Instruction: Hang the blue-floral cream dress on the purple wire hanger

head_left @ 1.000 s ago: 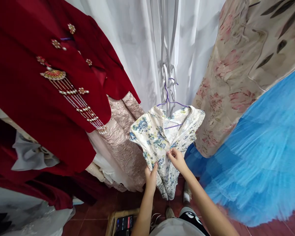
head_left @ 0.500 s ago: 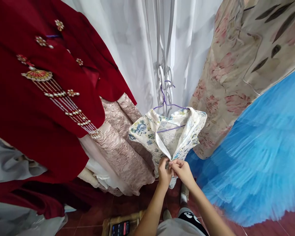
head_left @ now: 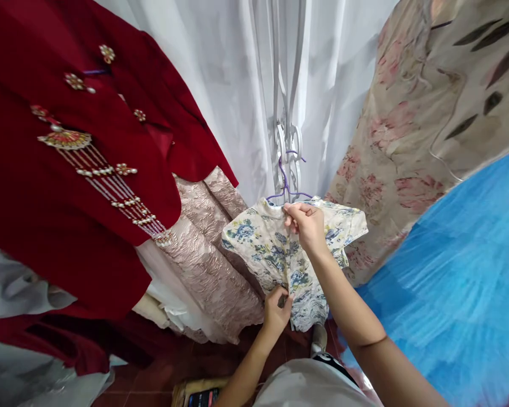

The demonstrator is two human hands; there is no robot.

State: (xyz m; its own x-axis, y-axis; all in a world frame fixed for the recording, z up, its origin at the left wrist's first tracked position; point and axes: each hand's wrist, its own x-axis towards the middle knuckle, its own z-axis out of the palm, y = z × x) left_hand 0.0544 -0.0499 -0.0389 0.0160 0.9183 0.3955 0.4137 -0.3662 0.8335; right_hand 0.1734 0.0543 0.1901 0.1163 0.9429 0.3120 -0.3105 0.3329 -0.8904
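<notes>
A short-sleeved white dress [head_left: 254, 246] with blue and yellow flowers hangs on a purple hanger [head_left: 285, 180]. A zipper [head_left: 289, 265] runs down its middle, and its two edges lie together up to the collar. My right hand [head_left: 306, 221] is at the collar, thumb and forefinger pinched at the top of the zipper; the fingers hide the pull. Lower down, my left hand [head_left: 276, 308] pinches the fabric beside the zipper line.
On the left hangs a red jacket [head_left: 123, 141] with beaded ornaments, above a pink brocade skirt [head_left: 212, 265]. A beige floral dress [head_left: 382, 147] and blue tulle [head_left: 462, 265] hang at right. White curtains [head_left: 220, 73] and white hangers [head_left: 296, 135] are behind. A phone [head_left: 203, 397] lies below.
My right hand has moved up from beside my left hand to the collar. The V-shaped opening of the dress has closed along the zipper. My left hand stays low, slightly further down.
</notes>
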